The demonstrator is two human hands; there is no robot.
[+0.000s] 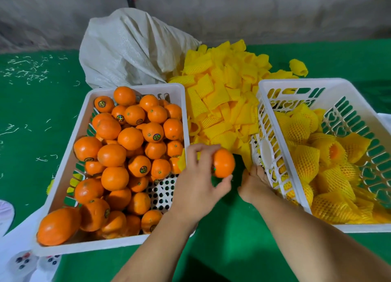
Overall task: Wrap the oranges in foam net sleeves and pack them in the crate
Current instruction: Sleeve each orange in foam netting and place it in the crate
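The orange [223,163] in play sits in the left hand [198,184], pinched between thumb below and fingers curled over the top, held above the green surface [228,228] in the gap between the two crates. It is nearly round, slightly taller than wide as seen here, and a small shiny sticker shows at its left edge, facing the palm; nothing on the sticker can be read. The right hand [255,186] reaches forward just beside it, fingertips at the near end of the pile of yellow foam sleeves [220,103] and against the wall of the right crate [273,154]; whether it grips a sleeve cannot be told. That crate holds oranges already wrapped in sleeves [306,165]. The left crate [131,242] is heaped with bare oranges [114,154], several carrying round dark-and-yellow stickers too small to read. Behind the pile slumps a white woven sack [127,48].
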